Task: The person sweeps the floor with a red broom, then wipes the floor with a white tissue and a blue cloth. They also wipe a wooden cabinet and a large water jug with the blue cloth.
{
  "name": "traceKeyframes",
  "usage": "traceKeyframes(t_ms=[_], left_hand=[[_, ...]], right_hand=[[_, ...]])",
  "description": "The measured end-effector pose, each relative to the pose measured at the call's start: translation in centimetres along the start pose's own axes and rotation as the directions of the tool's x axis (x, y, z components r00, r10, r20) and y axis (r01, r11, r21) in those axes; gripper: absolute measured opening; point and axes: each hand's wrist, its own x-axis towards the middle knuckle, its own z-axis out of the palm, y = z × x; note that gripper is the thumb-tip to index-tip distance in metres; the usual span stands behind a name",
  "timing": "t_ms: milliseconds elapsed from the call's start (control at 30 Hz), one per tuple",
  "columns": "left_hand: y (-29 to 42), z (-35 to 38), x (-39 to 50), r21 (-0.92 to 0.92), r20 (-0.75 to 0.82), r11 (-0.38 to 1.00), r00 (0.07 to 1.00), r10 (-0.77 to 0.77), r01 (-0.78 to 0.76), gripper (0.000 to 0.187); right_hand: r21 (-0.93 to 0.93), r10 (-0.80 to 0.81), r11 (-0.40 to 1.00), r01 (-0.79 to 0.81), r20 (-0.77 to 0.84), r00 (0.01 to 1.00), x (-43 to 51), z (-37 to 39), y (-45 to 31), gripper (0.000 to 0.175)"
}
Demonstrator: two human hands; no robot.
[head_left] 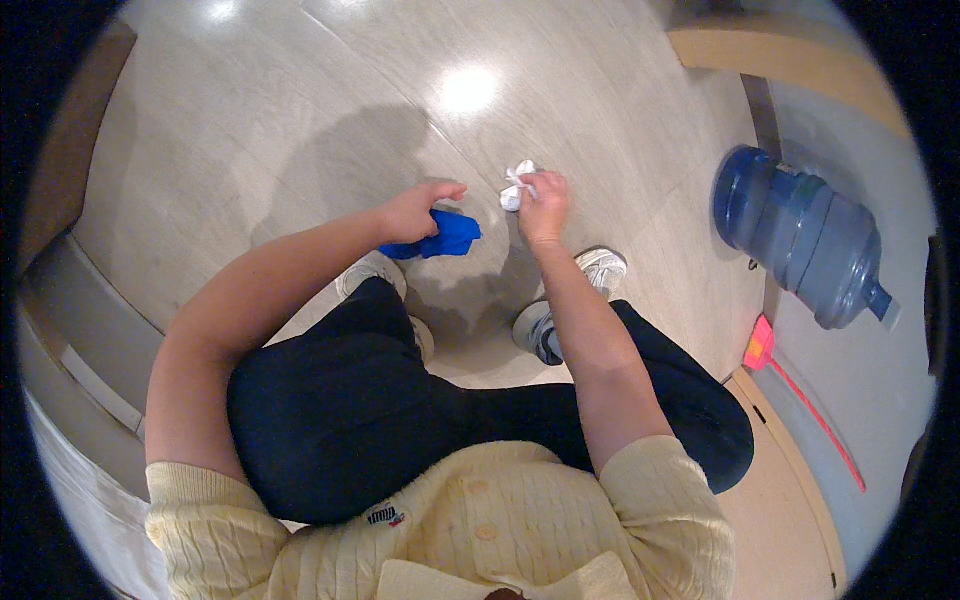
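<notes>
My left hand (416, 214) holds a bundle of blue cloth or film (450, 234) between the palm and lower fingers, above my left shoe; its thumb and index finger are extended. To its right, my right hand (546, 202) pinches a crumpled white tissue or thin wrapper (513, 196) close to the floor. The two hands are apart. Which material the blue bundle is made of, I cannot tell.
Wood-look floor (337, 97) lies before me. At the right are a large blue water jug (802, 225) on its side and a pink long-handled tool (814, 412) by the wall. Brown furniture (75, 135) stands at the left, and my shoes (600, 266) flank the hands.
</notes>
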Motion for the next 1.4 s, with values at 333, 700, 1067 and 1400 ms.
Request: traceKeyframes(t_ms=[333, 700, 1067, 1400], left_hand=[[0.6, -0.4, -0.9, -0.088, -0.056, 0.996, 0.998, -0.024, 0.020, 0.071], [0.2, -0.2, -0.4, -0.108, -0.010, 0.993, 0.998, -0.058, 0.057, 0.073], [-1.5, -0.5, 0.4, -0.272, -0.069, 0.961, 0.995, -0.078, 0.056, 0.069], [-2.1, -0.1, -0.2, -0.202, -0.081, 0.978, 0.995, -0.064, 0.046, 0.072]], right_hand=[[0.040, -0.280, 0.960, 0.278, 0.208, 0.937, 1.9, 3.3, -3.8, 0.016], [-0.045, -0.421, 0.893, 0.448, 0.266, 0.867, 1.0, 1.3, -1.7, 0.027], [0.064, -0.396, 0.918, 0.391, 0.172, 0.902, 6.1, 5.6, -4.7, 0.011], [0.088, -0.375, 0.927, 0.365, 0.141, 0.916, 1.7, 2.0, -2.2, 0.012]])
